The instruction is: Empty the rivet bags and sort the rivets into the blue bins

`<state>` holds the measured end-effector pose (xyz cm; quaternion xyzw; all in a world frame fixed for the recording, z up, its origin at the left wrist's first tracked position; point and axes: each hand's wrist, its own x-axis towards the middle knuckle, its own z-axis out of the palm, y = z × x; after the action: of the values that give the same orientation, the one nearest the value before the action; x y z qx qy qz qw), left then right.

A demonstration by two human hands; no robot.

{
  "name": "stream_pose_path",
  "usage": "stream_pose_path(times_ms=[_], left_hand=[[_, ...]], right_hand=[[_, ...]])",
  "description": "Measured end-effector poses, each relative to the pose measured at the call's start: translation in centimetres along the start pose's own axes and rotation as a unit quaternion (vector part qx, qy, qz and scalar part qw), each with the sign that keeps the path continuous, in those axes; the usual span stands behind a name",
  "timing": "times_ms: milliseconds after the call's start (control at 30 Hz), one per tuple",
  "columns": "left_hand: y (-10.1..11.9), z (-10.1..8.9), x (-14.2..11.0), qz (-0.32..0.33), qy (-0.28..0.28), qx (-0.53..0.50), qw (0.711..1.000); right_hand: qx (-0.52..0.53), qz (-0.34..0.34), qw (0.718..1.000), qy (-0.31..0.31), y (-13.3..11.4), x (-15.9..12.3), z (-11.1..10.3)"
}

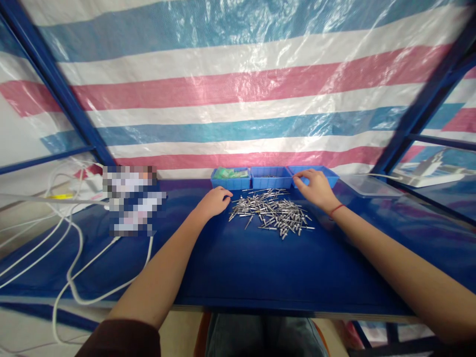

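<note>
A loose pile of silver pop rivets [282,213] lies spread on the blue table. My left hand [213,202] rests at the left edge of the pile, palm down, with its fingers loosely bent and the thumb apart; I see nothing in it. At the front of the right blue bin [327,174], near its border with the middle blue bin [270,181], hovers my right hand [315,188]. Thumb and forefinger come together there in a pinch, and whatever is between them is too small to make out. A few rivets show inside the middle bin.
The left blue bin [230,182] holds green-and-white packets. White cables [76,248] run over the table's left side beside a blurred-out object [130,201]. A clear plastic sheet or lid [368,185] lies at the right. Blue frame posts [412,99] and a striped tarp stand behind.
</note>
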<state>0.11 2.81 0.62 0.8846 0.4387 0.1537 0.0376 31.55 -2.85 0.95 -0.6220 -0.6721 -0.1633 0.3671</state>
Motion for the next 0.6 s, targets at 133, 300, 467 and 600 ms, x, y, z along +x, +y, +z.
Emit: stream_pose_path(times_ms=[133, 300, 467, 600], left_hand=[[0.1, 0.0, 0.0, 0.012, -0.014, 0.02, 1.0], [0.1, 0.3, 0.0, 0.008, -0.019, 0.034, 0.999], [0.0, 0.7, -0.2, 0.01, 0.005, 0.01, 1.0], [2.0, 0.3, -0.2, 0.058, 0.112, -0.142, 0.982]], right_hand=[[0.038, 0.026, 0.998, -0.033, -0.9, -0.3, -0.5], [0.066, 0.031, 0.996, -0.057, -1.9, -0.7, -0.4], [0.1, -0.028, 0.993, -0.052, -2.7, -1.1, -0.2], [0.155, -0.028, 0.987, -0.042, -5.0, -1.5, -0.6]])
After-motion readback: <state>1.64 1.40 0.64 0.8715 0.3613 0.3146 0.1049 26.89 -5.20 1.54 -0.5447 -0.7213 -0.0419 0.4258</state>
